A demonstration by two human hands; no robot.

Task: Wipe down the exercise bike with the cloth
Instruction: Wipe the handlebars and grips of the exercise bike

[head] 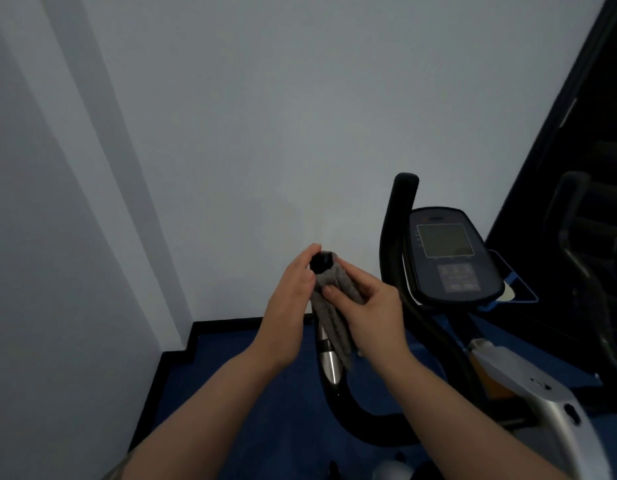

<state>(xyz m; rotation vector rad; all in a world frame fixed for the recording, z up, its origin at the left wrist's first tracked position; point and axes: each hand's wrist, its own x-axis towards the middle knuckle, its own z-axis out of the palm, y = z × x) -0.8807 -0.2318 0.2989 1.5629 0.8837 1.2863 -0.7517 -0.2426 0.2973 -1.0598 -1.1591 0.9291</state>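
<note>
The exercise bike (528, 386) stands at the lower right, with a dark console (449, 258) and black curved handlebars. A grey cloth (331, 306) is wrapped round the near handlebar grip, whose black tip (321, 261) pokes out at the top and whose silver sensor section (328, 362) shows below. My left hand (293, 296) cups the grip and cloth from the left side. My right hand (369, 306) grips the cloth from the right, thumb pressed onto it. The far handlebar (404, 199) rises upright behind the console.
A pale wall (265, 116) fills the background, with a corner at the left. Blue floor (251, 368) with a black skirting lies below. A dark frame or machine (584, 188) stands at the right edge.
</note>
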